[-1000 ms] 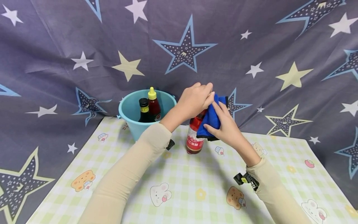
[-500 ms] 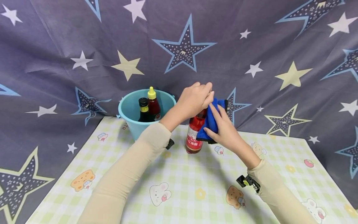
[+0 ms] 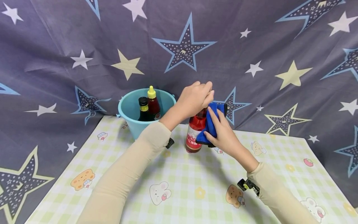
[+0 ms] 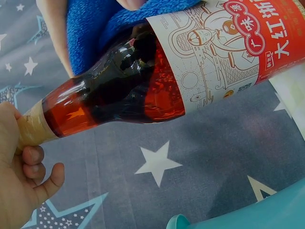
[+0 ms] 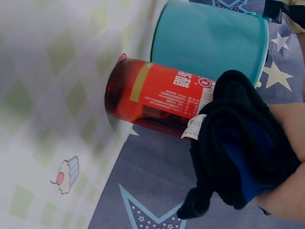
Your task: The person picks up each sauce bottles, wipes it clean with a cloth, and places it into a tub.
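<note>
A red vinegar bottle (image 3: 193, 137) with a red and white label stands upright, or nearly so, at the table's back middle. Whether its base touches the table I cannot tell. My left hand (image 3: 193, 99) grips the bottle by its gold-wrapped top (image 4: 35, 125), fingers curled round it. My right hand (image 3: 227, 138) holds a folded blue cloth (image 3: 211, 126) with dark edging against the right side of the bottle, at the shoulder and upper label. In the right wrist view, the bunched cloth (image 5: 248, 148) covers the bottle's upper part.
Left of the bottle is a light blue bucket (image 3: 131, 119). Inside it stand a black-capped dark bottle (image 3: 144, 110) and a red squeeze bottle (image 3: 153, 104) with a yellow cap. A green checked tablecloth (image 3: 184, 174) covers the table; a starry curtain (image 3: 223, 62) hangs close behind.
My right hand has slid the cloth a little way down the bottle's side. The left hand keeps its grip at the top, almost unmoved.
</note>
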### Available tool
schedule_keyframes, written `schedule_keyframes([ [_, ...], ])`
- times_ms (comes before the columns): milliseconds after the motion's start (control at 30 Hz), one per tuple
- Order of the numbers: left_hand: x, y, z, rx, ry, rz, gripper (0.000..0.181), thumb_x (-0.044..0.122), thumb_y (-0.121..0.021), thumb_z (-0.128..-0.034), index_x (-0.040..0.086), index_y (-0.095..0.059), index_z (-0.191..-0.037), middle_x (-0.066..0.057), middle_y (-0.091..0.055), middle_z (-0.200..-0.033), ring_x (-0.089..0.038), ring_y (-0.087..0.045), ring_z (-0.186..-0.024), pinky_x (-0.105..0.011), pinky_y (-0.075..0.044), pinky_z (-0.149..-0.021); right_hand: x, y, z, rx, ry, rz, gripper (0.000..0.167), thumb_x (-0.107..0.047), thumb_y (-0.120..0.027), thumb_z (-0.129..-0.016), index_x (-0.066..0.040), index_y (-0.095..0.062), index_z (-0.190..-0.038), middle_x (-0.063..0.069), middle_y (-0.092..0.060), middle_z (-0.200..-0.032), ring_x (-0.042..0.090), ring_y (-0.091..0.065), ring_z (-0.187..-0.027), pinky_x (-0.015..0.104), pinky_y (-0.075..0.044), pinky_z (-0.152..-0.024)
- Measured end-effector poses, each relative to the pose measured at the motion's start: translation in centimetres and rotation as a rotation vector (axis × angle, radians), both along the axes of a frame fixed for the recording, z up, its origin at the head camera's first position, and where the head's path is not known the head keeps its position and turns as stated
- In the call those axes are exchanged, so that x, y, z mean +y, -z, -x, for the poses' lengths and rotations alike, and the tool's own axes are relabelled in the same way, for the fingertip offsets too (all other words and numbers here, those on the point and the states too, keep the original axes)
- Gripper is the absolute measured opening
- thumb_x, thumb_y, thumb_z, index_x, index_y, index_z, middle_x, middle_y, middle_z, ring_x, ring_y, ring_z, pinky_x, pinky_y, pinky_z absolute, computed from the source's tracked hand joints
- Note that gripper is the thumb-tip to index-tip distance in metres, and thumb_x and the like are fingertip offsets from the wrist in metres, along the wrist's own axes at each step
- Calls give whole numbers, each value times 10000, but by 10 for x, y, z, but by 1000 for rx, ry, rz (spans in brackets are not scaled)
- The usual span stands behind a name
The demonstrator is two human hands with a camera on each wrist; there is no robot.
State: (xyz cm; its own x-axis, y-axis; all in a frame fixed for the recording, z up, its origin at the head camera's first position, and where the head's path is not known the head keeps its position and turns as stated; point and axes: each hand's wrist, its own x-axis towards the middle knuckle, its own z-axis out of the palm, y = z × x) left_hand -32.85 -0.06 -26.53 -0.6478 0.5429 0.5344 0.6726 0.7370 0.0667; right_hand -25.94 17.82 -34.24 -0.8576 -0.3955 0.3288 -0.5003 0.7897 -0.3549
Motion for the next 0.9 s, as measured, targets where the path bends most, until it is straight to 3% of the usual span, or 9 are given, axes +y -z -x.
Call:
schedule_keyframes([
  [900, -1, -1, 0, 0, 9, -7, 246, 315, -420, -1083, 105, -542, -1047, 1, -568, -746, -184, -482, -722, -272, -470, -616, -3, 25, -3, -16, 56, 48, 925, -196, -766, -907, -49, -196, -1621, 362, -264, -1561, 539, -392, -1410, 639, -396, -1105],
])
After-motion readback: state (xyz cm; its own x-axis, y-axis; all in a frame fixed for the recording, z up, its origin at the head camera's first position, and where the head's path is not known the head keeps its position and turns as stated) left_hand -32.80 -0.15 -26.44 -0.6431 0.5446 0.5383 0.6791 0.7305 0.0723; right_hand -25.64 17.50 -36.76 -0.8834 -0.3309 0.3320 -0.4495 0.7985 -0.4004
